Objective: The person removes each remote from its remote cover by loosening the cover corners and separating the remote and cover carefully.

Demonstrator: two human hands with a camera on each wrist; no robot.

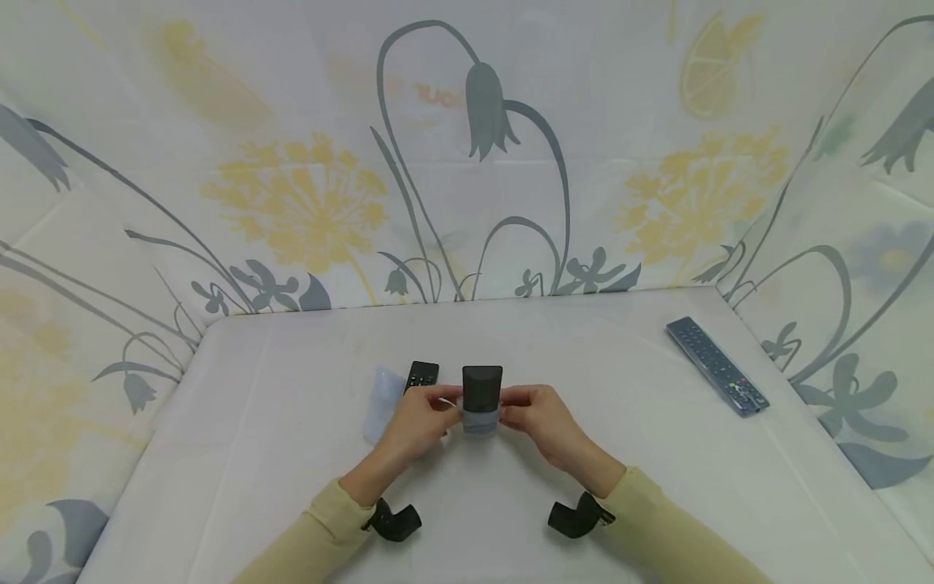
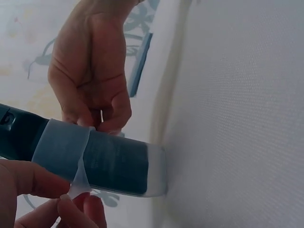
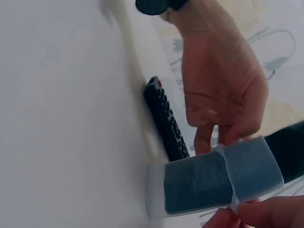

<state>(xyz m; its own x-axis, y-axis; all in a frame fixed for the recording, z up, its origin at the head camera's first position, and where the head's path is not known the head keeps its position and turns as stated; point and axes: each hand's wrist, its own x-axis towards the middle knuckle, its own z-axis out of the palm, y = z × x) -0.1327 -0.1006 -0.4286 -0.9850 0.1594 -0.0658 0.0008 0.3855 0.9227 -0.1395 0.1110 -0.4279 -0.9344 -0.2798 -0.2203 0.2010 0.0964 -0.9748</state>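
A dark remote control [image 1: 481, 388] stands on end between both hands in the head view, a translucent silicone cover [image 1: 480, 423] around its lower part. In the left wrist view the cover [image 2: 64, 140] is doubled over, with its folded edge running across the remote. My left hand [image 1: 419, 422] pinches that edge on the left side between thumb and fingertips. From the opposite side my right hand [image 1: 547, 426] pinches the edge in the same way. The remote's lower end shows through the cover [image 3: 156, 192], whose clear tip extends past it, close to the white tabletop.
Behind my left hand lie a small black remote [image 1: 422, 375] and a pale bluish translucent sleeve [image 1: 381, 405]. A long grey-blue remote [image 1: 718, 367] rests at the far right. Flower-patterned cloth [image 1: 452, 203] rises around the white table [image 1: 277, 365].
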